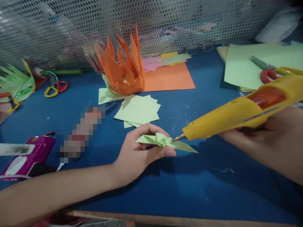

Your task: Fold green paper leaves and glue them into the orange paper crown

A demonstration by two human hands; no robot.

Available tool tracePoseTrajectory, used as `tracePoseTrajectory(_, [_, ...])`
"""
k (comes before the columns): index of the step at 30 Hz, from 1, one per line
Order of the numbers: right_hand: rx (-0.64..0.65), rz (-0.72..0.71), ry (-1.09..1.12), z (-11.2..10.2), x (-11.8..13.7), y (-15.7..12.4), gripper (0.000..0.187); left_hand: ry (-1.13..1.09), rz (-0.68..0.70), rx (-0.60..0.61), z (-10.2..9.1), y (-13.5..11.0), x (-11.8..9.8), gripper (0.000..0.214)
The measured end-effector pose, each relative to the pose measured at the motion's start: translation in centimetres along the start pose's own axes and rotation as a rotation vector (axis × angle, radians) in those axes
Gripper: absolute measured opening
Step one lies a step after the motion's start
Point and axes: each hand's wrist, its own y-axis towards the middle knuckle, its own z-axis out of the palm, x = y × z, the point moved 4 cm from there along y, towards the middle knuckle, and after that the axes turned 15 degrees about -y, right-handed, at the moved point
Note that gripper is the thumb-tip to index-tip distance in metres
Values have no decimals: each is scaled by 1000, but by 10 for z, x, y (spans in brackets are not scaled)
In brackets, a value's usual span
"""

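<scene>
My left hand (142,151) pinches a folded light-green paper piece (161,140) between thumb and fingers, just above the blue table. In my right hand (267,138) is a yellow hot glue gun (224,118), pointing left. Its metal nozzle meets the middle of the folded paper or hovers right at it; I cannot tell which. Pointed paper ends stick out on both sides of my left fingers. Behind my left hand lies a fanned stack of light-green paper squares (138,108). An orange folded-paper piece with tall points (126,69) stands beyond the stack.
Red-and-yellow scissors (272,71) lie on green sheets (239,67) at right; another pair of scissors (56,86) is at left. An orange sheet (170,77) lies behind. A purple device (33,154) with cables sits at left, beside a blurred-out object (81,134). A perforated panel (165,25) borders the back.
</scene>
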Motion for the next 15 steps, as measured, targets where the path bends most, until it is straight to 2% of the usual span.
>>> tracePoseTrajectory(4, [-40,-39,12,-1,-2,-2,49,2,12,7,-1,0,0,23])
tracePoseTrajectory(8, [-23,-70,44,4,-4,-3,46,1,6,-10,-1,1,0,23])
tracePoseTrajectory(11, [8,-54,53,7,-4,-3,43,26,12,-33,-1,2,-1,24])
tracePoseTrajectory(15, [-27,-8,66,3,-3,-3,42,72,37,-47,-3,1,-3,24])
